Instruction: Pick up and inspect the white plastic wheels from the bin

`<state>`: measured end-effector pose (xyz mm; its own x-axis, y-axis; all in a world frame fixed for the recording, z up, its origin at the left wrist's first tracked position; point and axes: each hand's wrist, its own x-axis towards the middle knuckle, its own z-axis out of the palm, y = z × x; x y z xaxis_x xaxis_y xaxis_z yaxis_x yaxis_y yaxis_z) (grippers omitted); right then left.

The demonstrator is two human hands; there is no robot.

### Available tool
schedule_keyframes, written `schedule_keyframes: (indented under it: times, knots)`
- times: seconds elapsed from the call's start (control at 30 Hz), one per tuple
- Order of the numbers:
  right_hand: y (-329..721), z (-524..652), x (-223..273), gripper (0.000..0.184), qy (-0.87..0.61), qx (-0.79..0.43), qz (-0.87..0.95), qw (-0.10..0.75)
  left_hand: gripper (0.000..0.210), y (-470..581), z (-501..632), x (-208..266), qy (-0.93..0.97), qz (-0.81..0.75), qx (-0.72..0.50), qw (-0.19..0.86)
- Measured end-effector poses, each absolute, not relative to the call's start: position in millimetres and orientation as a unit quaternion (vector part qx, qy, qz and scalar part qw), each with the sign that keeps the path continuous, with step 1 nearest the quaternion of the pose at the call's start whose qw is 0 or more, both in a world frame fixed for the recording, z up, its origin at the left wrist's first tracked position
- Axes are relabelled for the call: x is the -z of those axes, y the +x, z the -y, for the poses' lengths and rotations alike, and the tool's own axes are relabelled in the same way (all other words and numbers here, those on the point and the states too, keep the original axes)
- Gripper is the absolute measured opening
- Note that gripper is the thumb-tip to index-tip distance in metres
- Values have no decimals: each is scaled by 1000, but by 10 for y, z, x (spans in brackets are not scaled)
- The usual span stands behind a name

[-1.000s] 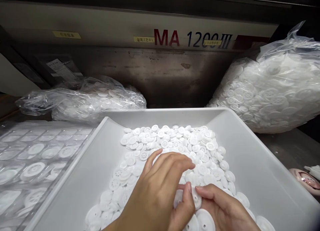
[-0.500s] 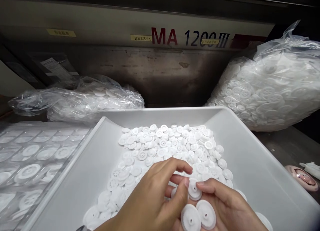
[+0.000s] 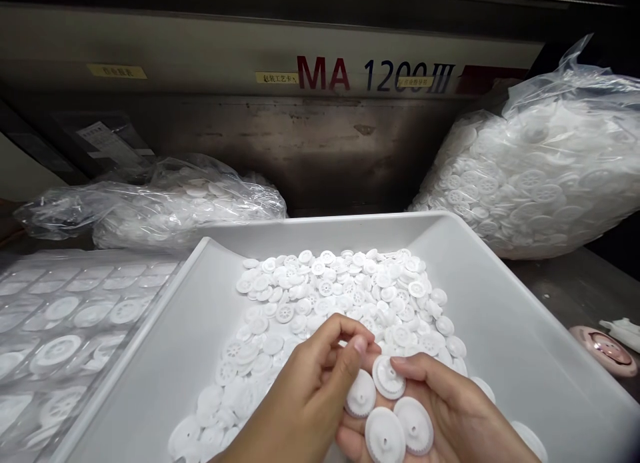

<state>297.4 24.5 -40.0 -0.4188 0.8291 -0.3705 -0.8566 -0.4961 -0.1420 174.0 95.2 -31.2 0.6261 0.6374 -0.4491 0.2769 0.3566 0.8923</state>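
Observation:
My right hand [image 3: 450,409] lies palm up and holds several white plastic gears. Its thumb presses on the edge of one toothed gear [image 3: 389,377]. Two more gears, one lower left [image 3: 385,436] and one lower right [image 3: 413,425], rest on its palm and fingers. Another gear [image 3: 360,393] sits beside my left hand [image 3: 320,376]. My left fingers are curled, with the thumb bent toward the index finger near the right fingertips; whatever may be between them is hidden. Below both hands, many loose gears [image 3: 325,287] cover the floor of a grey scoop-shaped tray [image 3: 500,316].
Clear blister trays [image 3: 60,309] with gears in their pockets lie at left. Plastic bags of gears stand behind, one at left [image 3: 190,206] and one at right [image 3: 535,176]. A pink object [image 3: 603,351] lies at far right. A machine panel [image 3: 225,43] spans the back.
My left hand has drawn slightly left, with its thumb and index finger closer together. The gear beside it, partly covered before, now shows its face. The view has shifted slightly.

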Motion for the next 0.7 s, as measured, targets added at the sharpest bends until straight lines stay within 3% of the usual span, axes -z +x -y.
schedule_keyframes:
  times: [0.27, 0.4, 0.53, 0.7]
  knots:
    - [2941, -231, 510, 35, -198, -809, -58, 550, 38, 1799, -890, 236, 124, -473, -108, 865]
    - [2959, -226, 532, 39, -214, -803, -52, 554, 38, 1799, -891, 264, 43, -420, -124, 898]
    - [2978, -234, 499, 40, -226, -796, -75, 557, 15, 1786, -870, 301, -128, -340, -147, 920]
    - [2975, -248, 423, 45, -233, -786, -94, 565, 22, 1796, -818, 329, -162, -317, -150, 923]
